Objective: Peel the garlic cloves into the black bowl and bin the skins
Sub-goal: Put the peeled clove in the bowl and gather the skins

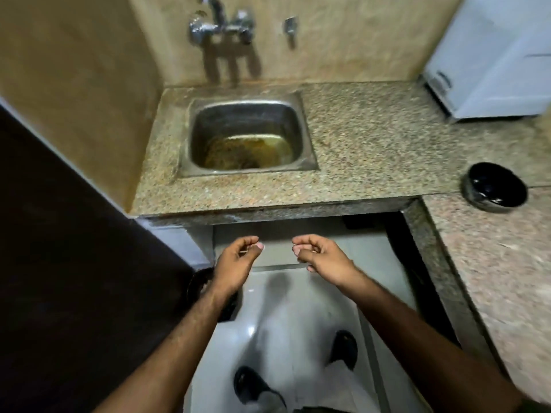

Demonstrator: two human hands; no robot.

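The black bowl (495, 187) stands on the granite counter at the far right, and I cannot make out what is in it. Both my hands hang in front of the counter's front edge, below the sink. My left hand (237, 263) has its fingers curled, and thumb and forefinger pinch a thin pale sliver that looks like garlic skin. My right hand (320, 257) has its fingers curled against the thumb, with nothing visible in it. A dark round bin (196, 281) sits on the floor under my left wrist, mostly hidden by the forearm.
A steel sink (247, 99) with brown residue is set into the granite counter (372, 138), under a wall tap (220, 25). A white appliance (492, 70) stands at the back right. A dark panel (59, 263) fills the left. My shoes (253, 386) are on the pale floor.
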